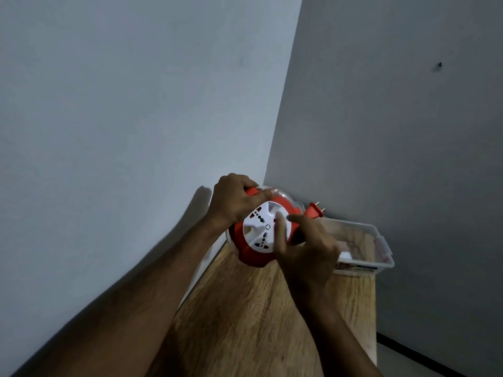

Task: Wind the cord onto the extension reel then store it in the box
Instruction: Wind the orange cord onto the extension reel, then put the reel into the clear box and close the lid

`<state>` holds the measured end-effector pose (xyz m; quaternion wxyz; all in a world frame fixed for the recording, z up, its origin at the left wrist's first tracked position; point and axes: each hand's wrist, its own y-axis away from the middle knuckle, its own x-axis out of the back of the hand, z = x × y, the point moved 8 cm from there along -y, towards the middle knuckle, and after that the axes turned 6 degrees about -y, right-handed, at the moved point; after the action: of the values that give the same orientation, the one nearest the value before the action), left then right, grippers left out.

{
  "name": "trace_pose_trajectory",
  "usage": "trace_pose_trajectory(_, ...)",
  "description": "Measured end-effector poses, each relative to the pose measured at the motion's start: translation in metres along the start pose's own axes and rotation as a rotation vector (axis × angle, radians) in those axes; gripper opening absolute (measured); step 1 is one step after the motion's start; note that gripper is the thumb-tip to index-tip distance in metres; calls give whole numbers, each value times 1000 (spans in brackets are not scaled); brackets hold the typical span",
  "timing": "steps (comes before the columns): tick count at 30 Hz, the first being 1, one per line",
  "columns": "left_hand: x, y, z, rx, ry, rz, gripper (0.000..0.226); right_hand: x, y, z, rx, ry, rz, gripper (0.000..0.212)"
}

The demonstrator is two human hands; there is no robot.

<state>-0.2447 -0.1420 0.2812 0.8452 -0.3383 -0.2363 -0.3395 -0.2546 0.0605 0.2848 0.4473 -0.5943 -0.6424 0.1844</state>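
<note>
The extension reel (261, 229) is red with a round white socket face and is held up above the wooden table (245, 308). My left hand (234, 200) grips the red handle at the reel's top left. My right hand (304, 251) rests on the right side of the white face, fingers on its winding knob, which looks blurred. The red plug (315, 209) sticks out to the right of the reel, its two pins pointing away. No loose cord shows. The clear plastic box (381, 240) stands open at the table's far right corner, behind my right hand.
The table sits in a corner between two grey walls. The box holds some white and printed items (351, 261) on its bottom. A dark floor strip (408, 352) runs past the table's right edge.
</note>
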Motion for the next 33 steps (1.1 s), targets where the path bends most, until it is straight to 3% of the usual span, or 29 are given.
trace_pose_trajectory(1, 1, 1, -1, 20, 20, 5, 55, 11, 3, 15, -88, -91, 112, 10)
trace_pose_trajectory(3, 0, 2, -5, 70, 51, 7, 63, 16, 17, 59, -452, -345, 265, 10)
trace_pose_trajectory(4, -1, 3, -6, 93, 62, 8, 64, 8, 26, 76, -615, -468, 267, 16)
trace_pose_trajectory(6, -7, 7, -9, 127, 100, 11, 63, -14, 37, 90, -765, -652, 184, 24)
trace_pose_trajectory(12, -24, 29, -29, 305, 235, 3, 56, -32, 42, 78, -699, -717, 107, 37)
trace_pose_trajectory(16, -34, 52, -49, 404, 291, 7, 66, -39, 53, 82, -689, -697, 74, 39)
trace_pose_trajectory(21, -54, 83, -67, 417, 362, -3, 19, -53, 81, 93, -724, -676, 0, 38)
trace_pose_trajectory(26, -69, 114, -94, 373, 360, -2, 23, -72, 121, 114, -791, -593, -91, 43)
trace_pose_trajectory(33, -92, 160, -139, 523, 307, -101, 22, -100, 168, 130, -847, -532, -254, 43)
